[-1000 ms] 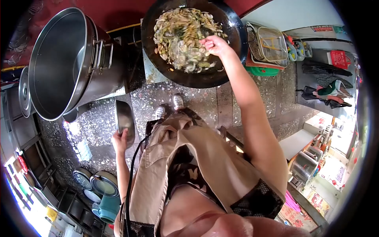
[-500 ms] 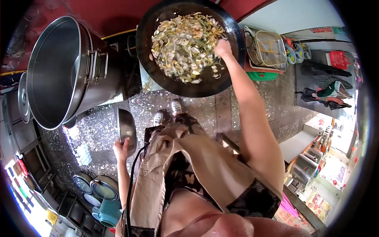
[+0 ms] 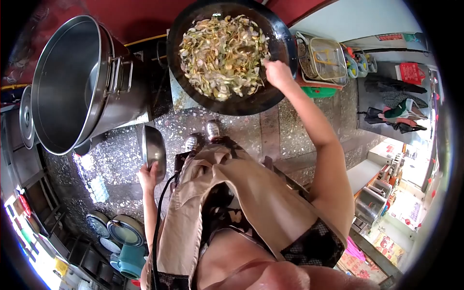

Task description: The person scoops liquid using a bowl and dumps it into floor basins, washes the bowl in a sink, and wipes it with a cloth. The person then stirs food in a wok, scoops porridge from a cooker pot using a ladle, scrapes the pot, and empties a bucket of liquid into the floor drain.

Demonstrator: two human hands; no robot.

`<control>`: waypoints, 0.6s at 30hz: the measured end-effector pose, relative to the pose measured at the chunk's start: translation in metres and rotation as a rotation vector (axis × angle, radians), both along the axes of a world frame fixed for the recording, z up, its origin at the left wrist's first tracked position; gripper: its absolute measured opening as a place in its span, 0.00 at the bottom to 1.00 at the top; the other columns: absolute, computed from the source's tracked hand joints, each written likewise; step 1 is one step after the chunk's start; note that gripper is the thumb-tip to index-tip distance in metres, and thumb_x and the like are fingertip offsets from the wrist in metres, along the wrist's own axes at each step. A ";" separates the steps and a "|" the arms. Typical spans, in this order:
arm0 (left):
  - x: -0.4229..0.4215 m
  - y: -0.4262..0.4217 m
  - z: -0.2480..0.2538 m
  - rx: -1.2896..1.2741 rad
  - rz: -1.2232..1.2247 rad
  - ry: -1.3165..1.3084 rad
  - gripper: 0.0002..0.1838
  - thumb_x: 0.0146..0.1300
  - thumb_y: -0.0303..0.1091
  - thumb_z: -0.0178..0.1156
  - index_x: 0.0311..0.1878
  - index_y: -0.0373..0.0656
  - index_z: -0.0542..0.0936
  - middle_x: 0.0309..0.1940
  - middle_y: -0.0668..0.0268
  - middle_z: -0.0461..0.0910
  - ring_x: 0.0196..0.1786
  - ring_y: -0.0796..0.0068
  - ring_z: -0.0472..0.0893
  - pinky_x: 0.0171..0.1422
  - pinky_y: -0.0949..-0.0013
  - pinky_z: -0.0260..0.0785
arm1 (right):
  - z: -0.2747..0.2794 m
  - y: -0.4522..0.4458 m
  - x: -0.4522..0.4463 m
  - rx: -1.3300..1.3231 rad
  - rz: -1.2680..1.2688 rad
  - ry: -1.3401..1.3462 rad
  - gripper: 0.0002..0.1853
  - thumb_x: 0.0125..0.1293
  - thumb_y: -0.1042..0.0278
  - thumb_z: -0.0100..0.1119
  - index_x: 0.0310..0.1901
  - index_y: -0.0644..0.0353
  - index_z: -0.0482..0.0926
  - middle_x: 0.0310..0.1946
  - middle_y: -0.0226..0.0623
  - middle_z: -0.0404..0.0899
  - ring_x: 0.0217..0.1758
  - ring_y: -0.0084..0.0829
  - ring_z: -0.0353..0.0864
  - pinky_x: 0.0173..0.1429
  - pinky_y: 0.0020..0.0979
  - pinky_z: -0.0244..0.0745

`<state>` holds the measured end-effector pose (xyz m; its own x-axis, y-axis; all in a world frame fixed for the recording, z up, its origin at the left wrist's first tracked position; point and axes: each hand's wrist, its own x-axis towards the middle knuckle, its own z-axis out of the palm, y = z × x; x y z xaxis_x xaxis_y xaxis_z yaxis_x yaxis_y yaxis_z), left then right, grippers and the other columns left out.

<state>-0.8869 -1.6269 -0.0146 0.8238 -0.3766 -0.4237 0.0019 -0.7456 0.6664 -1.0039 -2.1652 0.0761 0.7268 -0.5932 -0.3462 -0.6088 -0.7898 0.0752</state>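
Observation:
My left hand (image 3: 147, 177) grips the rim of a metal bowl (image 3: 156, 153), which is tipped on its side above the floor, thumb on its outer face. My right hand (image 3: 279, 74) is over the right side of a big dark wok (image 3: 251, 102), at the edge of a heap of thin pale and greenish-brown slices (image 3: 222, 58). Its fingers look curled and closed; whatever they hold, if anything, is hidden or too small to name. Shiny liquid shows around the slices.
A tall steel pot (image 3: 67, 87) stands left of the wok. Wire baskets (image 3: 328, 59) sit to its right, above a green basin (image 3: 320, 92). Lidded containers and a teal bucket (image 3: 130, 261) are on the floor at lower left. A dark cable (image 3: 162, 203) hangs along my left side.
My right hand has moved down and slightly right, toward the wok's edge, and my elbow bends more. The slices lie in a more gathered heap. My left hand still holds the bowl.

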 end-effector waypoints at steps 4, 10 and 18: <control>-0.003 0.010 -0.010 0.033 -0.026 -0.016 0.17 0.54 0.42 0.63 0.34 0.33 0.79 0.24 0.51 0.80 0.27 0.60 0.81 0.33 0.64 0.71 | -0.029 -0.049 0.024 -0.085 -0.163 -0.227 0.10 0.57 0.73 0.46 0.40 0.62 0.74 0.35 0.54 0.78 0.40 0.52 0.79 0.44 0.45 0.75; -0.016 0.016 0.005 0.029 -0.005 -0.028 0.16 0.56 0.39 0.62 0.36 0.32 0.79 0.23 0.52 0.80 0.26 0.68 0.82 0.31 0.66 0.71 | -0.092 -0.090 0.098 0.006 -0.168 -0.395 0.15 0.55 0.67 0.54 0.45 0.58 0.77 0.41 0.51 0.77 0.46 0.49 0.76 0.52 0.43 0.71; -0.023 0.015 0.020 0.030 0.050 0.011 0.16 0.56 0.38 0.63 0.34 0.31 0.79 0.21 0.56 0.80 0.23 0.73 0.79 0.30 0.67 0.70 | -0.069 -0.032 0.094 0.288 0.047 -0.209 0.19 0.58 0.73 0.48 0.53 0.53 0.75 0.43 0.47 0.78 0.46 0.40 0.78 0.54 0.38 0.72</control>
<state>-0.9096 -1.6117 0.0055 0.8364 -0.3220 -0.4436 0.0471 -0.7641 0.6434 -0.9101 -2.1971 0.0074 0.8236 -0.4575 -0.3354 -0.5503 -0.7878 -0.2767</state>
